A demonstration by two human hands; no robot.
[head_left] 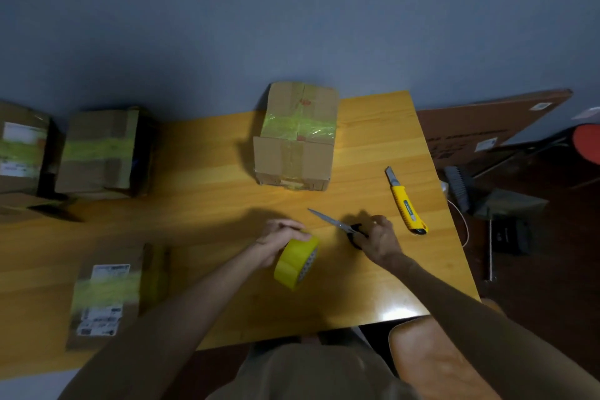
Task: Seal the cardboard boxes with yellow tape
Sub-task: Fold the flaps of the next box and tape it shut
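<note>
A cardboard box (297,140) stands at the back middle of the wooden table (201,198), with a band of yellow tape across its top. My left hand (276,240) grips the yellow tape roll (295,261), held on edge just above the table. To its right, my right hand (378,240) holds the black handles of the scissors (331,222), whose closed blades point left and away toward the box.
A yellow utility knife (406,201) lies right of the scissors. Two taped boxes (97,153) (21,146) stand at the far left, and another taped box (104,292) lies front left. The table's right edge drops to a floor with clutter (500,204).
</note>
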